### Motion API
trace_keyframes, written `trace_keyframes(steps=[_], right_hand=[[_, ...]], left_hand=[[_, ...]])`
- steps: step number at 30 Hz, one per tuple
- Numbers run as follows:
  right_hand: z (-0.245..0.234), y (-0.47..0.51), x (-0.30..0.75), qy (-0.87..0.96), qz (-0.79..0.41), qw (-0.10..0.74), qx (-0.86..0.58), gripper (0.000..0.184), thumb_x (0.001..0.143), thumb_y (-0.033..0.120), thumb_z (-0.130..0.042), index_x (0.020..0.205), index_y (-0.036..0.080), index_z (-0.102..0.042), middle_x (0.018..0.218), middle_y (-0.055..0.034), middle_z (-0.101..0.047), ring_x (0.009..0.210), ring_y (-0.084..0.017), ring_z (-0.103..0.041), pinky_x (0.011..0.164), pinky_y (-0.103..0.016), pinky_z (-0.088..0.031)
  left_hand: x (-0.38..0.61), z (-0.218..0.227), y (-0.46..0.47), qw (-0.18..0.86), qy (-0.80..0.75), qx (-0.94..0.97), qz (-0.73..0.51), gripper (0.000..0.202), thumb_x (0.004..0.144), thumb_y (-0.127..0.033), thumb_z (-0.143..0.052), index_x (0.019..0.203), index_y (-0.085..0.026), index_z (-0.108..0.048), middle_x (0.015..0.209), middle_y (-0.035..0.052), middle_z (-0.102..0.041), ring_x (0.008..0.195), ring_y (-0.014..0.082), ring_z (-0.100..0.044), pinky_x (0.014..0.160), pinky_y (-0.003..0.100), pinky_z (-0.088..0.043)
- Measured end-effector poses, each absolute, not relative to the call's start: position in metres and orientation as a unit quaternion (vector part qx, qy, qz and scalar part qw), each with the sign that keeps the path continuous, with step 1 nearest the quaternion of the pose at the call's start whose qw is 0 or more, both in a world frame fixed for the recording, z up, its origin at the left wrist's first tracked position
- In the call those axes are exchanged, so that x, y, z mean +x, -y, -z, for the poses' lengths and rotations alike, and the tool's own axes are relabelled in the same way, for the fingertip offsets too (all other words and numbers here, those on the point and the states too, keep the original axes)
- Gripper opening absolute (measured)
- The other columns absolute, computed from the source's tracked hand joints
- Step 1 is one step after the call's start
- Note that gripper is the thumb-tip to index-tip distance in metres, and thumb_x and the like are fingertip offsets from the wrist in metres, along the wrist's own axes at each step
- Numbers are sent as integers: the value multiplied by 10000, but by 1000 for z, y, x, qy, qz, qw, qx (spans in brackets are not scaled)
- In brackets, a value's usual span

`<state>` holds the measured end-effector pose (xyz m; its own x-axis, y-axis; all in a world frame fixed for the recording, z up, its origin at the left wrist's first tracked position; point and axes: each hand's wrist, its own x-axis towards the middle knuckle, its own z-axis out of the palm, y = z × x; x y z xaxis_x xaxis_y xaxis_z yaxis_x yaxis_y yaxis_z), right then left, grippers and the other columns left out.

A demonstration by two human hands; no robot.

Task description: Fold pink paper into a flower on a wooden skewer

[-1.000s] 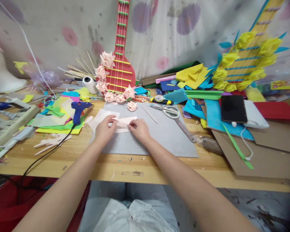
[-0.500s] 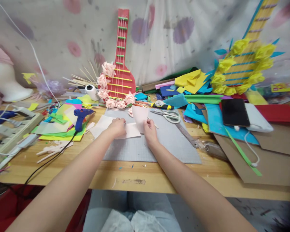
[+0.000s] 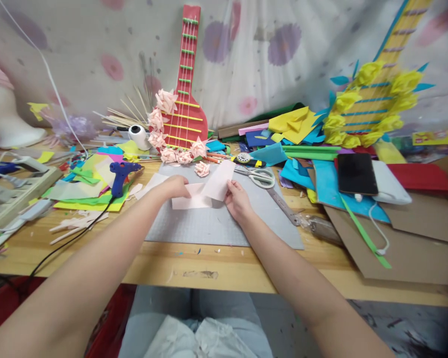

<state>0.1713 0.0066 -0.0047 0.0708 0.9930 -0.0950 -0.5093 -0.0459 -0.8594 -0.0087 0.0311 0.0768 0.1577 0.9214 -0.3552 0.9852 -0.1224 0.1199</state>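
My left hand has its fingers closed at the left end of a pale pink paper piece, just over the grey cutting mat. Between thumb and fingers, my right hand pinches a second pale pink paper sheet, tilted up and overlapping the first piece. Another pale sheet lies partly under my left wrist. A loose pink paper rose rests behind the papers. Scissors with pale handles lie on the mat's far right, next to a metal ruler.
A red paper lute edged with pink roses leans at the back; a yellow one stands right. A blue glue gun sits on coloured sheets at left, near a power strip. Cardboard and a black phone occupy the right.
The right hand's sheet has tilted over to the right, and the left hand has shifted slightly left along its paper. The loose rose shows more fully. The whole view has shifted a little.
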Motion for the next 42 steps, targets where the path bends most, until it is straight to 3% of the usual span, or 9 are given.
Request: trace_keyframes(steps=[3, 7, 9, 11, 13, 16, 22, 27, 42], right_hand=[[2, -12, 177, 326, -537, 636, -448, 264, 685, 424, -543, 727, 203, -405, 612, 59, -466, 537, -85, -442, 527, -212, -379], [-9, -13, 188, 457, -291, 666, -513, 216, 783, 416, -425, 794, 201, -436, 719, 13, -525, 661, -108, -491, 626, -234, -403], [-14, -9, 190, 588, -180, 597, -514, 185, 814, 370, -412, 841, 199, -477, 823, -24, -567, 771, -130, -516, 731, -265, -402], [-17, -3, 186, 714, -108, 490, -489, 158, 830, 315, -407, 825, 197, -513, 906, -50, -590, 871, -152, -516, 797, -283, -377], [-16, 2, 179, 804, -73, 384, -449, 156, 837, 277, -404, 827, 192, -534, 916, -59, -600, 898, -163, -510, 798, -279, -367], [-12, 9, 168, 864, -50, 276, -419, 176, 847, 265, -391, 841, 185, -547, 886, -64, -603, 866, -163, -510, 768, -271, -360], [-9, 14, 167, 866, -40, 206, -454, 190, 851, 285, -398, 860, 180, -555, 843, -59, -607, 799, -157, -514, 711, -264, -334], [-11, 18, 167, 856, -43, 208, -471, 196, 847, 289, -401, 856, 185, -566, 817, -63, -601, 794, -166, -501, 717, -274, -318], [-6, 13, 175, 779, -168, 284, -533, 222, 782, 380, -488, 909, 209, -553, 840, -26, -595, 784, -144, -509, 699, -255, -353]], left_hand=[[-30, -89, -32, 196, -664, 717, 78, 324, 569, -315, -628, 861, -175, -617, 810, 13, -640, 698, 162, -564, 575, 229, -398], [-66, -93, -40, 200, -707, 677, 45, 290, 560, -276, -659, 819, -149, -622, 757, 25, -625, 693, 171, -561, 600, 256, -412], [-78, -89, -42, 161, -732, 662, 19, 372, 533, -277, -690, 870, -145, -609, 788, 48, -620, 736, 204, -568, 637, 296, -429], [-81, -84, -40, 82, -746, 660, -37, 542, 536, -250, -689, 1042, -134, -534, 967, 93, -583, 909, 261, -535, 759, 361, -421], [-74, -77, -34, -17, -725, 674, -145, 495, 633, -195, -588, 1112, -132, -478, 1080, 117, -512, 1052, 284, -455, 867, 406, -376], [-51, -62, -17, -37, -601, 749, -278, 464, 635, -85, -484, 1091, -168, -475, 1114, 86, -490, 1091, 245, -427, 937, 389, -346], [-18, -20, 18, 52, -485, 821, -297, 494, 575, -42, -425, 1052, -165, -462, 1063, 67, -544, 1029, 197, -470, 908, 354, -361], [-11, -12, 31, 78, -520, 801, -287, 468, 657, -207, -508, 1114, -166, -418, 991, 56, -578, 946, 208, -501, 863, 364, -363], [-23, -10, 27, 196, -616, 702, -298, 292, 729, -283, -462, 1011, -219, -502, 784, -7, -630, 813, 154, -551, 751, 283, -411]])
